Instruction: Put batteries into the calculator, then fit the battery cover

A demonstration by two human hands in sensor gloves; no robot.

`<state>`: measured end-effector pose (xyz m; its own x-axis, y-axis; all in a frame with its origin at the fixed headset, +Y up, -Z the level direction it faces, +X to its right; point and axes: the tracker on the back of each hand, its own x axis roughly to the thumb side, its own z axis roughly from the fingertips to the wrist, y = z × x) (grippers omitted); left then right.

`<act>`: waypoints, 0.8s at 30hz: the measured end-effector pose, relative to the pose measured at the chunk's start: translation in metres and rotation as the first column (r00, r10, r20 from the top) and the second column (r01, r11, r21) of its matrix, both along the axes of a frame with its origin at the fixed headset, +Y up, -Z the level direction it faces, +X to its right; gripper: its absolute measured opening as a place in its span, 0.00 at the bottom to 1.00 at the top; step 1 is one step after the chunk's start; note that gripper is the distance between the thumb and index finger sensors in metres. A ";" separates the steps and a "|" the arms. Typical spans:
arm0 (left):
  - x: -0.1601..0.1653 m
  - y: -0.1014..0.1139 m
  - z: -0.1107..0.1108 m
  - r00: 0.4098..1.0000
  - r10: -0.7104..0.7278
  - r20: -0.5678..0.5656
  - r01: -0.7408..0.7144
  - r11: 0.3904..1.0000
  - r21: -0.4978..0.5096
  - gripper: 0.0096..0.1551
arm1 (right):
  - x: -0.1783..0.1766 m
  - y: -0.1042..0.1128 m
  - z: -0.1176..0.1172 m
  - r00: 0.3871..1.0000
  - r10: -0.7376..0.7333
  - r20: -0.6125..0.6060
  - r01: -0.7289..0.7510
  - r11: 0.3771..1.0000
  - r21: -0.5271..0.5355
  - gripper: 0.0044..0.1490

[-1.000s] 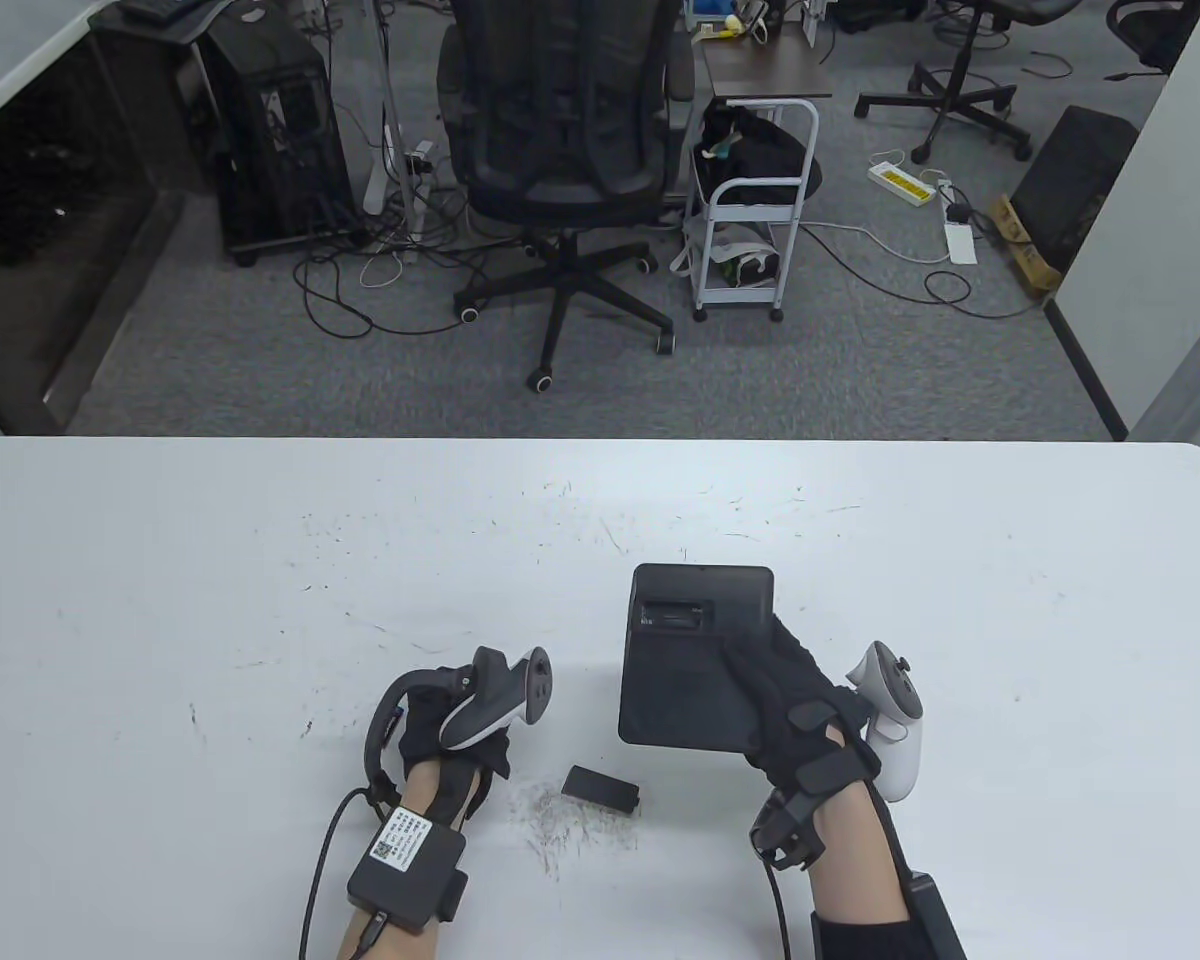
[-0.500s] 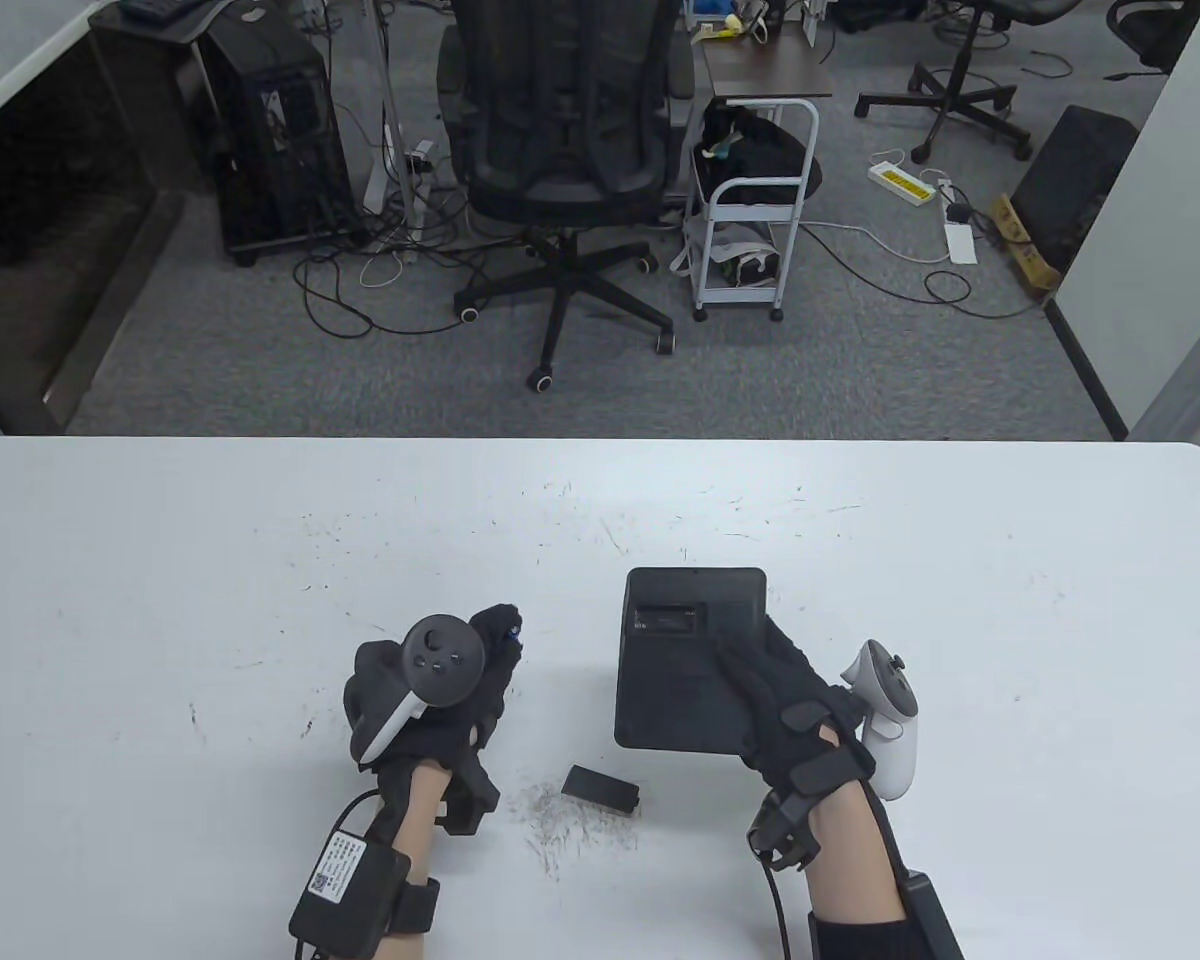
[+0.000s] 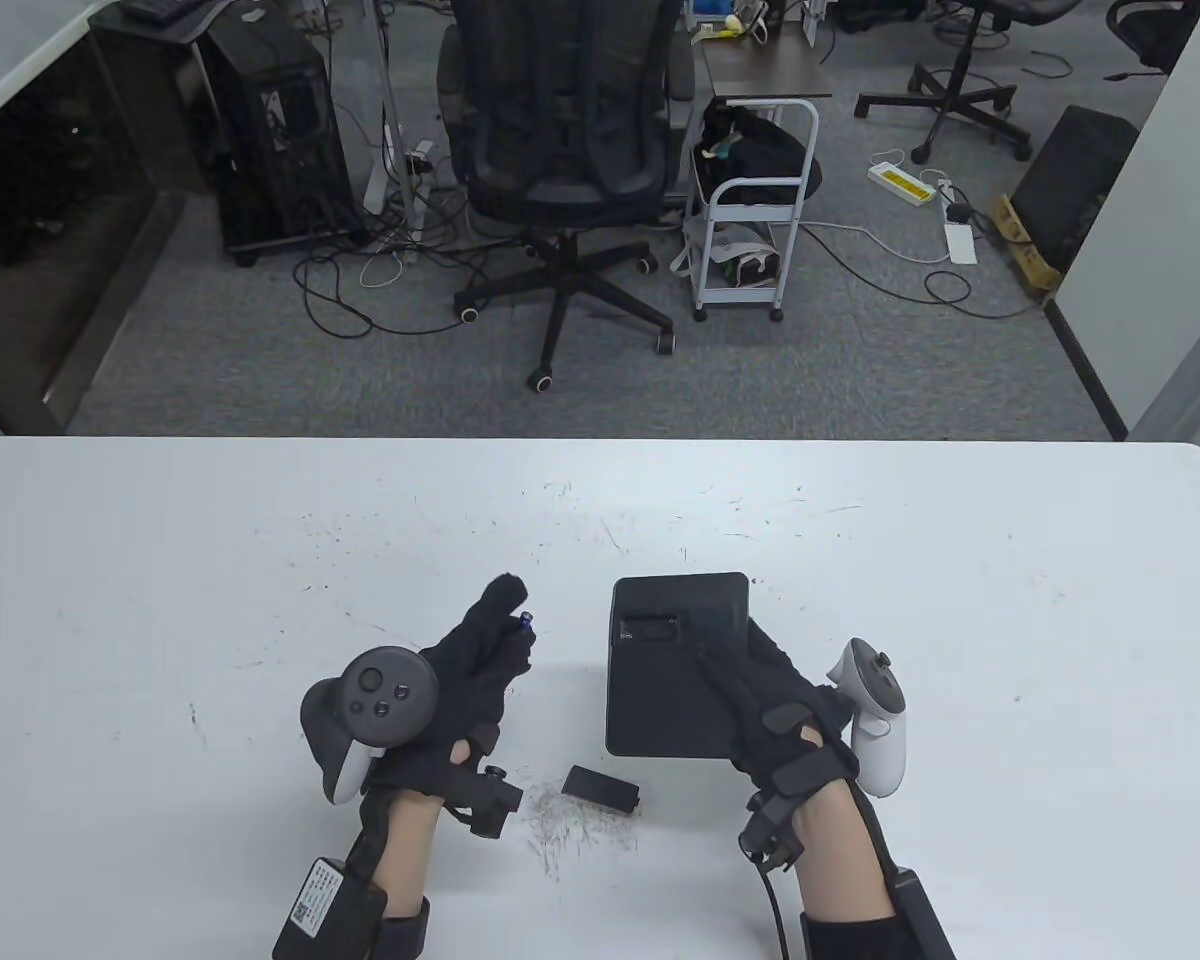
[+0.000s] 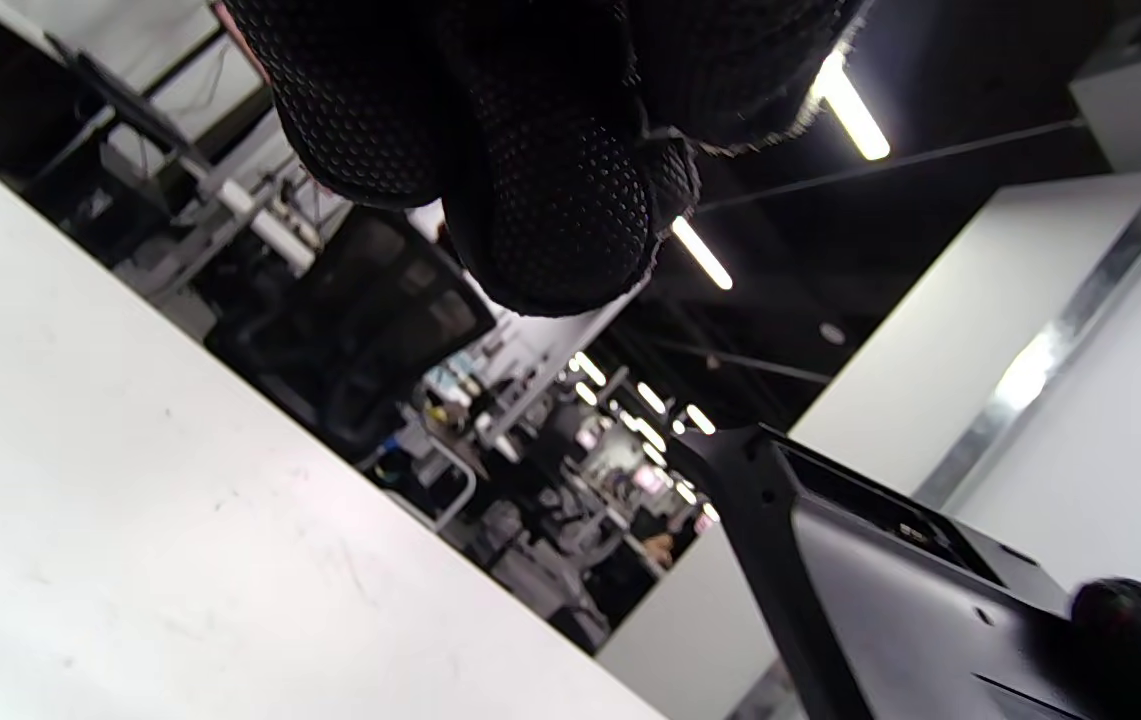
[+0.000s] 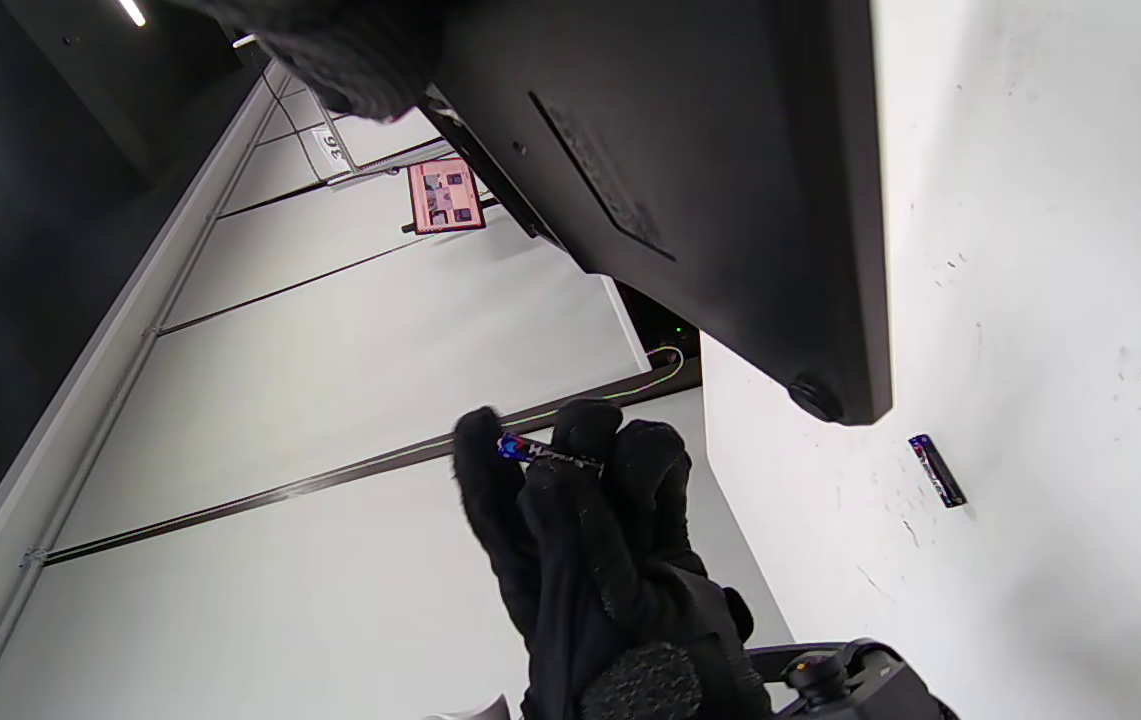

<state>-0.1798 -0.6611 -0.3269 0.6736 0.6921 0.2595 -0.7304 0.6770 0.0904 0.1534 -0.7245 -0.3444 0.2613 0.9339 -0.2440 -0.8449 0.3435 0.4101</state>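
My right hand (image 3: 735, 675) grips the black calculator (image 3: 672, 668) at its right side and holds it back side up and tilted above the table; the thumb lies on its back. Its open battery compartment (image 3: 646, 630) faces up near the far end. My left hand (image 3: 513, 622) pinches a small battery (image 3: 526, 621) between its fingertips, just left of the calculator; the right wrist view shows this pinch on the battery (image 5: 542, 455). A second battery (image 5: 935, 470) lies on the table. The black battery cover (image 3: 601, 790) lies on the table between my wrists.
The white table (image 3: 160, 560) has scuff marks and a patch of dark scratches (image 3: 565, 825) beside the cover. An office chair (image 3: 560, 150) and a white cart (image 3: 755, 230) stand on the floor beyond the far edge.
My left hand has turned, lifted and moved forward and right toward the calculator, with the battery now showing at its fingertips. My right hand has shifted the calculator slightly left.
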 end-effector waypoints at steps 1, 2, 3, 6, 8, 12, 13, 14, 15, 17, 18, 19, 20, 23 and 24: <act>0.001 -0.001 0.000 0.999 0.007 0.039 -0.006 0.999 -0.036 0.35 | -0.001 -0.001 0.000 1.000 0.006 -0.002 -0.006 1.000 -0.002 0.45; 0.001 -0.001 -0.001 0.998 0.015 0.064 -0.012 0.999 -0.049 0.34 | -0.001 -0.001 0.000 1.000 0.008 -0.002 -0.008 1.000 -0.003 0.45; 0.002 -0.002 -0.001 0.996 0.027 0.081 -0.023 0.998 -0.053 0.32 | -0.002 -0.001 0.000 1.000 0.013 -0.003 -0.013 1.000 -0.003 0.45; 0.006 -0.004 0.000 0.998 -0.012 0.069 0.016 0.999 -0.049 0.29 | -0.003 -0.001 0.000 1.000 0.023 -0.008 -0.023 1.000 0.000 0.45; 0.007 -0.004 0.000 0.998 -0.026 0.055 0.028 0.999 -0.036 0.28 | -0.003 -0.001 0.000 1.000 0.024 -0.012 -0.024 1.000 0.003 0.45; 0.008 -0.005 0.001 0.999 0.022 0.039 -0.022 1.000 -0.019 0.28 | -0.007 -0.001 0.001 0.999 0.036 -0.025 -0.036 0.999 0.006 0.45; 0.008 -0.005 0.002 0.999 0.028 0.024 -0.027 1.000 -0.003 0.28 | -0.008 -0.001 0.001 0.999 0.041 -0.030 -0.041 0.999 0.006 0.45; 0.008 -0.005 0.003 0.999 0.028 0.016 -0.028 1.000 0.011 0.27 | -0.009 -0.001 0.001 0.998 0.047 -0.034 -0.046 0.999 0.006 0.45; 0.008 -0.005 0.004 1.000 0.023 0.008 -0.023 0.999 0.030 0.27 | -0.010 -0.002 0.001 0.998 0.055 -0.040 -0.055 0.998 0.006 0.45; 0.008 -0.004 0.006 1.000 0.006 -0.013 -0.005 0.998 0.055 0.25 | -0.012 -0.003 0.002 0.997 0.065 -0.049 -0.065 0.998 0.006 0.45; 0.009 -0.004 0.007 1.000 0.000 -0.016 0.001 0.998 0.066 0.24 | -0.014 -0.003 0.002 0.996 0.074 -0.057 -0.074 0.997 0.007 0.45; 0.010 -0.005 0.008 1.000 0.000 -0.010 0.001 0.998 0.068 0.23 | -0.015 -0.004 0.002 0.995 0.078 -0.061 -0.078 0.997 0.007 0.45; 0.011 -0.005 0.008 1.000 0.009 -0.002 -0.008 0.998 0.064 0.22 | -0.017 -0.004 0.002 0.994 0.084 -0.066 -0.084 0.996 0.008 0.45; 0.013 -0.006 0.008 1.000 0.026 0.010 -0.026 0.998 0.051 0.21 | -0.019 -0.005 0.002 0.993 0.097 -0.074 -0.096 0.995 0.011 0.45; 0.014 -0.006 0.008 0.999 0.029 0.014 -0.030 0.999 0.045 0.21 | -0.020 -0.005 0.002 0.992 0.099 -0.078 -0.099 0.995 0.013 0.45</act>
<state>-0.1661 -0.6675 -0.3187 0.6492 0.6990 0.3000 -0.7515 0.6505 0.1105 0.1335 -0.7296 -0.3424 0.1477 0.9564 -0.2518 -0.8395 0.2559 0.4794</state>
